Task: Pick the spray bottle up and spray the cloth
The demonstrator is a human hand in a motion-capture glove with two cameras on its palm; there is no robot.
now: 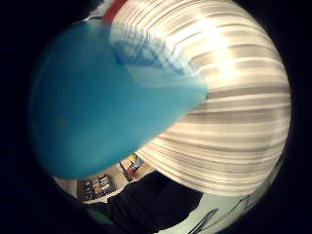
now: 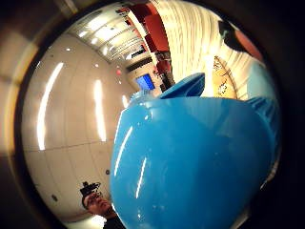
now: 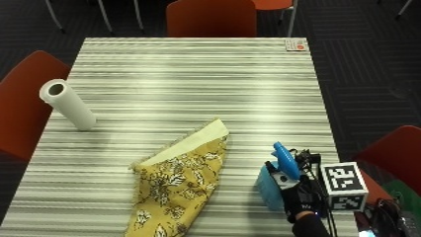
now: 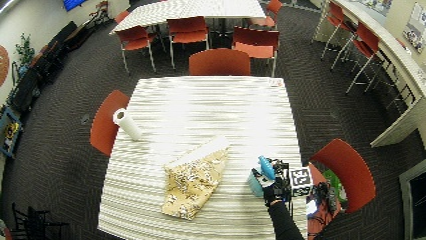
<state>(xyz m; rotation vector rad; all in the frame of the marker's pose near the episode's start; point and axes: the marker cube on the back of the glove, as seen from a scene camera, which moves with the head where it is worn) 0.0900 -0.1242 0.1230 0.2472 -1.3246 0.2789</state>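
The gloved fingers [image 3: 294,193] curl round the blue bottle [image 3: 271,186], the right hand [image 3: 299,200] gripping it from the person's side. The bottle stands near the table's right edge, close to the near corner, its spray head [image 3: 284,157] rising above the hand and tilted toward the far side. Whether its base touches the tabletop or sits just above it cannot be told. In both palm views the bottle's blue body [image 2: 190,162] fills much of the frame, so it lies close against the palm, with striped tabletop [image 1: 234,112] showing beyond it.

The cloth [image 3: 181,187], yellow with a dark flower print and a pale underside turned up at its far end, lies flat just to the left of the bottle, apart from it by a strip of bare table. It runs from the near edge slantwise toward the table's middle.

The table [image 3: 197,79] has striped grey-and-white top; its far half and the stretch between cloth and bottle are open surface. A paper roll [image 3: 67,104] lies well apart near the left edge. A small card [image 3: 296,45] sits at the far right corner. Red chairs [image 3: 210,17] stand around the table: one at the far side, one at the left, one behind the person's arm on the right.
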